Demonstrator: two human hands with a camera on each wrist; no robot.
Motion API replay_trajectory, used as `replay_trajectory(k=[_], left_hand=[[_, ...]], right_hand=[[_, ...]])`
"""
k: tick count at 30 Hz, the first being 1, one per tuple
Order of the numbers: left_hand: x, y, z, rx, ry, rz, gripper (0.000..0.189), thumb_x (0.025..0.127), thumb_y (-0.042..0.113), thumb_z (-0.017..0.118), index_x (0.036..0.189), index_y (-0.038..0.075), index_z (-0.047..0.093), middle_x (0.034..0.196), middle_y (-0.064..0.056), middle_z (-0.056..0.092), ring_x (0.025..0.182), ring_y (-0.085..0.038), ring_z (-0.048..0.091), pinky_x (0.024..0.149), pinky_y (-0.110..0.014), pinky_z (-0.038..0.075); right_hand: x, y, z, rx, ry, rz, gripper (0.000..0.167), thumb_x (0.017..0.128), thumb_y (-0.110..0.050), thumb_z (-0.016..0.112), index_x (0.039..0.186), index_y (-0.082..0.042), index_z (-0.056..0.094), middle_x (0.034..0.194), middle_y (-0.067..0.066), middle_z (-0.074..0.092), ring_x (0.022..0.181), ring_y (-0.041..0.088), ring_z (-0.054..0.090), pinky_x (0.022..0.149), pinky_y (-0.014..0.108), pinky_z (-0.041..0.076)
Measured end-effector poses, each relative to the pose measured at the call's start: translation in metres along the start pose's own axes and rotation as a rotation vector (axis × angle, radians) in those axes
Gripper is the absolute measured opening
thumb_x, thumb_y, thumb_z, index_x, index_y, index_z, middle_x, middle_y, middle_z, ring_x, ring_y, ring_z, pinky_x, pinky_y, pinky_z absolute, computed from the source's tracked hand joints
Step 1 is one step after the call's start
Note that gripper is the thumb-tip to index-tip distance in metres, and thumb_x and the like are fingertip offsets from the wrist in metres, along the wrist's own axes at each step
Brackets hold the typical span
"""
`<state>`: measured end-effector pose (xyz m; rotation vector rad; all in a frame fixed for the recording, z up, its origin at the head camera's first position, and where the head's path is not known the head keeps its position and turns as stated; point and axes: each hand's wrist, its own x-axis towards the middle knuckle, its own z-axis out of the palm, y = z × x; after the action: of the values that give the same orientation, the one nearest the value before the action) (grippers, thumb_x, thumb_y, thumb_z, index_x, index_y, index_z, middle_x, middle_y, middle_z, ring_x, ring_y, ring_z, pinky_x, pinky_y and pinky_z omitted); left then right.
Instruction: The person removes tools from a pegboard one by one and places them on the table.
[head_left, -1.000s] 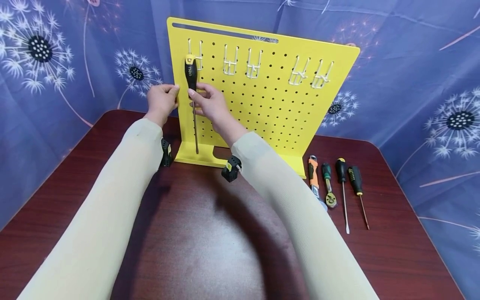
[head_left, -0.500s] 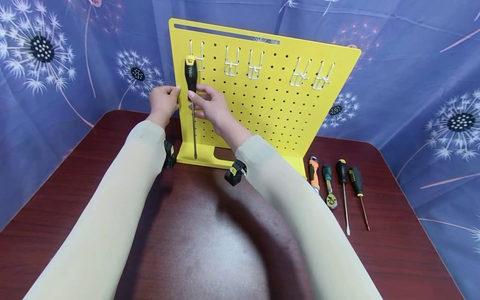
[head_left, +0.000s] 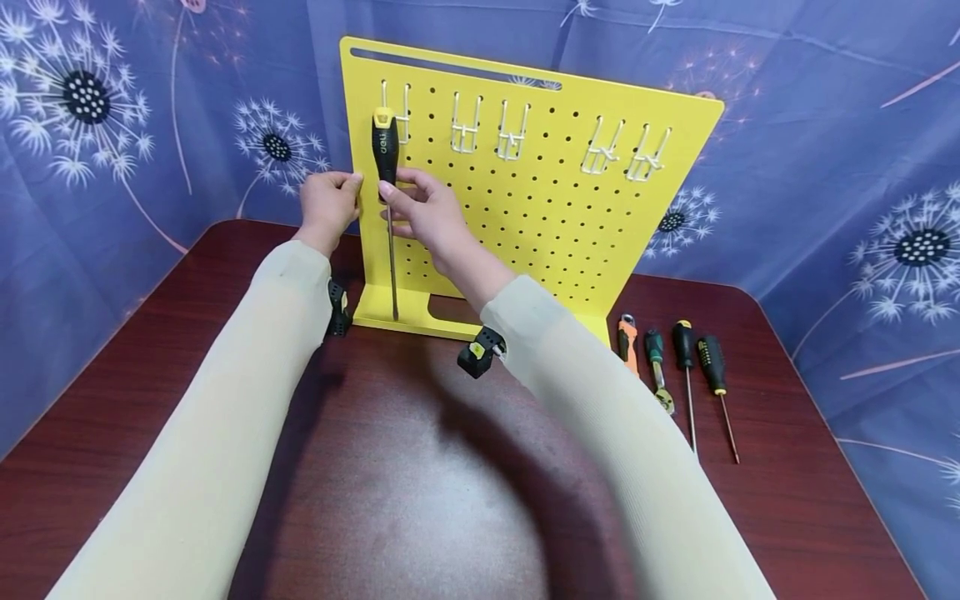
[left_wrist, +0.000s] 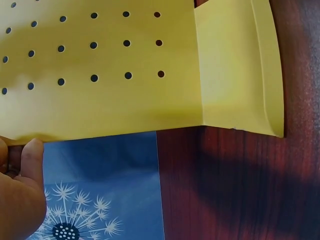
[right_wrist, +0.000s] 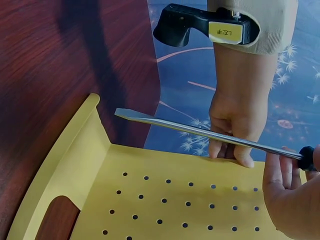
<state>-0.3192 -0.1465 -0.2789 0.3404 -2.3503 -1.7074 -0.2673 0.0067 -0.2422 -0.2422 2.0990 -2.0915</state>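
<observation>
A long flat-blade screwdriver (head_left: 386, 150), black-handled with a yellow end, hangs upright, tip down, before the left side of a yellow pegboard (head_left: 517, 200). My right hand (head_left: 429, 215) holds it with thumb and fingers at the lower end of the handle. In the right wrist view the bare shaft (right_wrist: 195, 131) crosses in front of the board. The handle's top overlaps the leftmost wire hook (head_left: 402, 125); whether it sits in that hook I cannot tell. My left hand (head_left: 327, 207) pinches the board's left edge, as the left wrist view also shows its thumb (left_wrist: 33, 162) there.
More white wire hooks (head_left: 465, 133) line the board's upper part. Right of its base (head_left: 405, 310) lie an orange-handled tool (head_left: 628, 340), a green-handled ratchet (head_left: 656, 358) and two screwdrivers (head_left: 712, 367). My right sleeve partly covers some. A patterned blue cloth (head_left: 862, 167) hangs behind the table.
The screwdriver's tip has dropped a little in view, towards the board's base. My right forearm has shifted slightly right and down. My left hand keeps its grip on the board's edge.
</observation>
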Motion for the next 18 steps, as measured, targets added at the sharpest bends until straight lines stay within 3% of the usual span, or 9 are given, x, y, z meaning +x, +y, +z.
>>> replay_trajectory(k=[7, 14, 18], left_hand=[[-0.001, 0.000, -0.001, 0.005, -0.004, 0.001, 0.038, 0.107, 0.027, 0.055, 0.127, -0.001, 0.070, 0.062, 0.012, 0.049, 0.057, 0.000, 0.046, 0.054, -0.010, 0.043], [0.000, 0.000, -0.001, -0.013, -0.009, -0.005, 0.038, 0.107, 0.027, 0.055, 0.126, -0.002, 0.070, 0.058, 0.013, 0.049, 0.055, 0.001, 0.045, 0.054, -0.010, 0.043], [0.002, 0.000, -0.002, -0.041, -0.028, -0.018, 0.038, 0.107, 0.027, 0.055, 0.127, -0.003, 0.069, 0.055, 0.013, 0.049, 0.052, 0.000, 0.044, 0.053, -0.011, 0.042]], right_hand=[[-0.010, 0.000, -0.007, -0.024, -0.042, -0.023, 0.038, 0.105, -0.017, 0.059, 0.141, -0.005, 0.058, 0.133, 0.025, 0.065, 0.090, 0.017, 0.067, 0.092, 0.036, 0.064], [-0.028, 0.003, -0.016, -0.029, -0.077, 0.008, 0.042, 0.105, -0.017, 0.059, 0.146, -0.006, 0.053, 0.132, 0.022, 0.066, 0.104, 0.028, 0.069, 0.096, 0.039, 0.063], [-0.040, 0.005, -0.025, -0.005, -0.089, 0.010, 0.039, 0.105, -0.015, 0.058, 0.143, -0.005, 0.056, 0.131, 0.024, 0.065, 0.096, 0.021, 0.068, 0.097, 0.039, 0.063]])
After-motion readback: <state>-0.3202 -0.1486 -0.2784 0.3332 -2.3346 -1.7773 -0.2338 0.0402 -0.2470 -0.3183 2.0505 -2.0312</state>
